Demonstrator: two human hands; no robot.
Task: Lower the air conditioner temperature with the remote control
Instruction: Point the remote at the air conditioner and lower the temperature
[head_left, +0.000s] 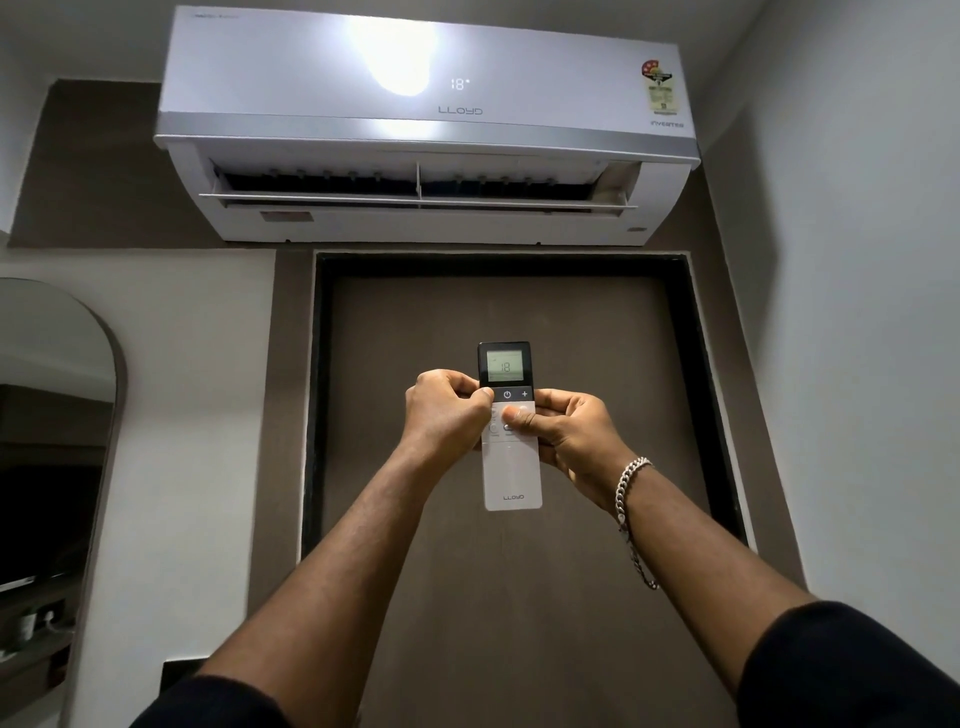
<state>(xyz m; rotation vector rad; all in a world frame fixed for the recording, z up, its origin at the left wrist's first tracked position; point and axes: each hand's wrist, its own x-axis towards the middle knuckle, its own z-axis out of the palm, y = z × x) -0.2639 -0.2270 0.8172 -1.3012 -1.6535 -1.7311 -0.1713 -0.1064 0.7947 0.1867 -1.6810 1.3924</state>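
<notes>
A white wall-mounted air conditioner hangs high above a door, its flap open and its front display reading 18. Held upright below it is a slim white remote control with a dark top; its small screen also reads 18. My left hand grips the remote's left edge near the buttons. My right hand wraps the right edge, and its thumb lies on the buttons just under the power and plus keys. A silver chain bracelet hangs on my right wrist.
A brown door in a dark frame fills the wall behind the remote. An arched mirror hangs at the left. A plain grey wall closes in on the right.
</notes>
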